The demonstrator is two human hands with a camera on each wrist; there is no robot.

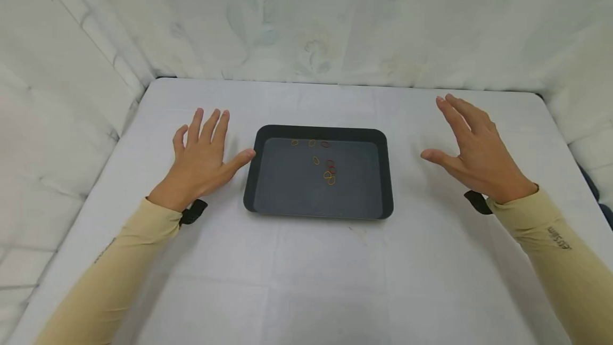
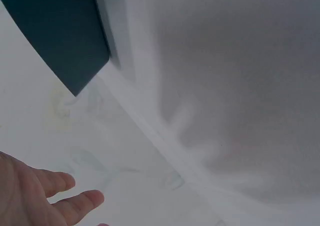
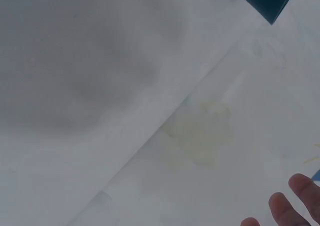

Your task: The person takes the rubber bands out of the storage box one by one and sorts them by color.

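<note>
A dark grey tray (image 1: 318, 209) lies on the white table, and its side also shows at the top of the left wrist view (image 2: 60, 31) and, smaller, of the right wrist view (image 3: 267, 1). Several small yellow and red rubber bands lie in it, among them a yellow band (image 1: 316, 157) and a red band (image 1: 325, 141). Left of the tray, my left hand (image 1: 201, 158) has its fingers spread, the thumb tip by the tray's left rim; whether they touch I cannot tell. My right hand (image 1: 479, 153) hovers right of the tray, fingers extended, holding nothing.
The table (image 1: 325, 276) has a white cover with fold creases. Pale patterned curtains (image 1: 306, 25) hang behind its far edge and at both sides. A black wrist strap piece (image 1: 193, 212) shows under the left wrist, and another (image 1: 478, 202) under the right.
</note>
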